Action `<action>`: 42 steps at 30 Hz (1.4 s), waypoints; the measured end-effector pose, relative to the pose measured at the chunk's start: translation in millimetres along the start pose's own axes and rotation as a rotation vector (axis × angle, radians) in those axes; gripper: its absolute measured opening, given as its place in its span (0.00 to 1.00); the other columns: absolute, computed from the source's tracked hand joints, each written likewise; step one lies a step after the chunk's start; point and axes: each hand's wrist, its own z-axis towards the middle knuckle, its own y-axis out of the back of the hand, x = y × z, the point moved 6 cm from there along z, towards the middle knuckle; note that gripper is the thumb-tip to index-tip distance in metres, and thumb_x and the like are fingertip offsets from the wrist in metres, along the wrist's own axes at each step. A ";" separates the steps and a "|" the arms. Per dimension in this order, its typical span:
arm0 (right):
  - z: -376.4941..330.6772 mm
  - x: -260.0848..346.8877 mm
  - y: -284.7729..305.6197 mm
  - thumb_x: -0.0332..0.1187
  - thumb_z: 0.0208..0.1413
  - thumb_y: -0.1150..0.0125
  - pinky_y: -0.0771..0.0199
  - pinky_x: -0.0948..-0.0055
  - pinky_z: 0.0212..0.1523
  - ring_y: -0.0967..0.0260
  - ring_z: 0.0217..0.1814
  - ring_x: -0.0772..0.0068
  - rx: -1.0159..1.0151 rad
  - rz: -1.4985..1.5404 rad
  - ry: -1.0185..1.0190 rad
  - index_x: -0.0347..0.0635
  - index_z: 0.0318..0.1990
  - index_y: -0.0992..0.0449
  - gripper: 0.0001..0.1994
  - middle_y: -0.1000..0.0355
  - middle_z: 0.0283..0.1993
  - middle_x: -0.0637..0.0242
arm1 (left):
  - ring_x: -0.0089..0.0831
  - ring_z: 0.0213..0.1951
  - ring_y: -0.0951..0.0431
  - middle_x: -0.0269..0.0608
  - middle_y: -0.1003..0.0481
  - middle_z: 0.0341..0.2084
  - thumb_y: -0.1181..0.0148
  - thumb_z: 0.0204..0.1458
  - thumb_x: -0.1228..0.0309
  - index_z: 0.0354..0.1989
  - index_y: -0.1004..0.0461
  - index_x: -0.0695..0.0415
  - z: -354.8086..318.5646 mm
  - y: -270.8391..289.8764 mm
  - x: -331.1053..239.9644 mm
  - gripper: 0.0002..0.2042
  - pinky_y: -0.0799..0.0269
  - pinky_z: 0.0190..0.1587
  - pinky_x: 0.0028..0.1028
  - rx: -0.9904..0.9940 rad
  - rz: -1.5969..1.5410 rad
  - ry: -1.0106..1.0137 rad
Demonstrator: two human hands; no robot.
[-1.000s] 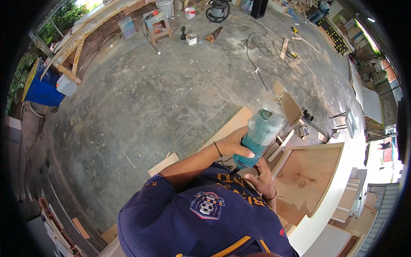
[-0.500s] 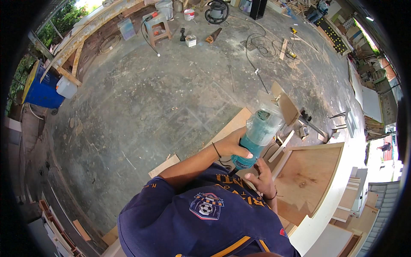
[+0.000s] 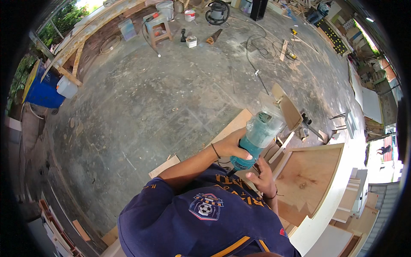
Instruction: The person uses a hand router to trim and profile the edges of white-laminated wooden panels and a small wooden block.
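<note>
The power tool has a teal plastic body, smooth with a slight sheen, paler and near translucent at its upper end. Just right of the power tool, the cabinet panel is bare plywood, matt, with visible grain and white-painted edges. Left of the power tool, the floor is rough grey concrete, dusty and speckled with pale spots. Below the power tool, the shirt is dark blue cloth, matt.

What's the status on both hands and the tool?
Left hand gripping teal trim router. Right hand beneath it, beside plywood cabinet. Nothing blocking.
</note>
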 end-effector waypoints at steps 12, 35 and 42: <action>13.2 -7.0 -21.3 0.38 0.38 0.20 0.34 0.65 0.61 0.35 0.61 0.65 -0.117 0.094 -0.058 0.33 0.65 0.46 0.48 0.35 0.59 0.57 | 0.30 0.56 0.30 0.40 0.29 0.54 0.28 0.41 0.66 0.63 0.39 0.61 -6.6 -7.0 -10.7 0.38 0.36 0.60 0.33 -0.067 0.138 0.038; 2.9 -10.8 -39.2 0.30 0.38 0.21 0.29 0.66 0.57 0.32 0.56 0.67 -0.266 0.259 0.044 0.34 0.64 0.50 0.48 0.35 0.55 0.57 | 0.42 0.52 0.29 0.47 0.30 0.49 0.23 0.37 0.63 0.56 0.33 0.59 3.4 -41.4 -85.6 0.36 0.34 0.55 0.35 -0.323 0.711 -0.362; -0.5 -9.5 -43.1 0.30 0.38 0.21 0.29 0.66 0.57 0.32 0.57 0.67 -0.257 0.324 0.037 0.34 0.65 0.52 0.49 0.35 0.56 0.58 | 0.36 0.52 0.28 0.42 0.28 0.49 0.23 0.38 0.64 0.57 0.31 0.59 -2.5 -50.8 -86.7 0.35 0.33 0.54 0.32 -0.361 0.745 -0.403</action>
